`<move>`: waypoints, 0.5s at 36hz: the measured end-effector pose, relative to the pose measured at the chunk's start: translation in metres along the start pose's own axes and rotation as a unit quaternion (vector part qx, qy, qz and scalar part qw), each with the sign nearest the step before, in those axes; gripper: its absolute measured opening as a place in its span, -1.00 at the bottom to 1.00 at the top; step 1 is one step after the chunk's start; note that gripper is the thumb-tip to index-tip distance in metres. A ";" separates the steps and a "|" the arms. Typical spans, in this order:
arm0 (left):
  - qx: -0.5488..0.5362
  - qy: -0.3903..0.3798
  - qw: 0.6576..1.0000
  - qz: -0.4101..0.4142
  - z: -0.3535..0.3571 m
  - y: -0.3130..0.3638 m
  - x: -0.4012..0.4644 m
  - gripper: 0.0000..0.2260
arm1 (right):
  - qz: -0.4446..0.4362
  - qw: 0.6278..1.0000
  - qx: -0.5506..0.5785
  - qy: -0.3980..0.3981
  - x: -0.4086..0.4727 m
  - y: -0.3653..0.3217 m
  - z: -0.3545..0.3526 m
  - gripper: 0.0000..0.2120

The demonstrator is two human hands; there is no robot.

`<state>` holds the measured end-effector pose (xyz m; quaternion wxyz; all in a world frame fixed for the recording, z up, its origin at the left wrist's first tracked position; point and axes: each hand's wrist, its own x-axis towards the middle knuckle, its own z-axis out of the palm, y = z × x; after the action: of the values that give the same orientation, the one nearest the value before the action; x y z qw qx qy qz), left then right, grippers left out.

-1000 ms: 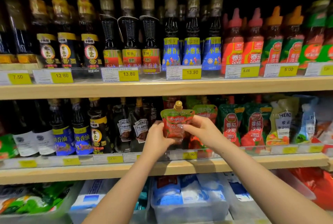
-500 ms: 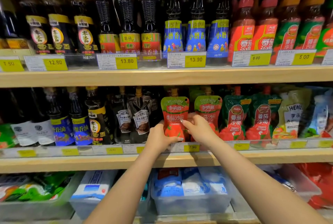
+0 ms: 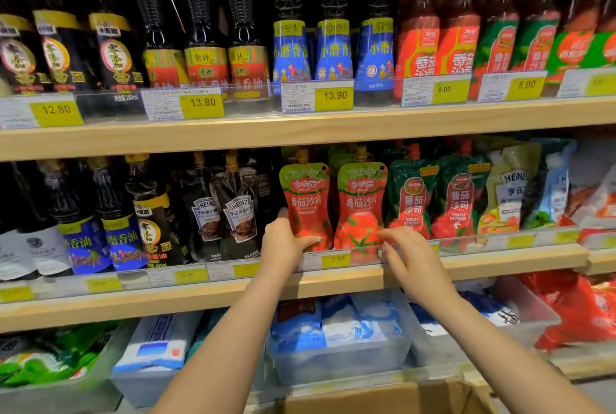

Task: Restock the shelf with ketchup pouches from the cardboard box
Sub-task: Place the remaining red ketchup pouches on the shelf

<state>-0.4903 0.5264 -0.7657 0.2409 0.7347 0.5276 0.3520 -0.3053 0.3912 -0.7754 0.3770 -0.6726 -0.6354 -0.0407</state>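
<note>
While our left hand (image 3: 282, 240) grips the upright ketchup pouch (image 3: 308, 205) on the middle shelf (image 3: 200, 293), our relaxed, empty right hand (image 3: 411, 252) lies nearer the cardboard box (image 3: 383, 397) below.

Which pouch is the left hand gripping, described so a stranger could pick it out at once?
Find the middle wooden shelf, then its row of spouted pouches right of the dark Heinz pouches. The left hand grips the leftmost ketchup pouch: red body, light green top, gold cap. Its twin stands just right with no hand gripping it; the right hand hovers open beside it.
</note>
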 end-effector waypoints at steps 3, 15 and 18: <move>-0.005 0.001 1.000 -0.008 0.005 0.003 0.009 -0.45 | 0.015 0.999 -0.036 0.005 -0.001 0.008 0.001 -0.76; 0.042 -0.050 0.996 -0.057 0.007 0.003 0.045 -0.43 | 0.013 0.995 -0.097 0.000 -0.006 0.012 0.011 -0.70; 0.039 -0.049 0.997 -0.042 0.007 0.001 0.047 -0.43 | 0.009 0.995 -0.101 0.000 -0.006 0.012 0.010 -0.69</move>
<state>-0.4749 0.5708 -0.7574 0.2520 0.7369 0.5593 0.2842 -0.3000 0.3932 -0.7917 0.3080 -0.7130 -0.6218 -0.1013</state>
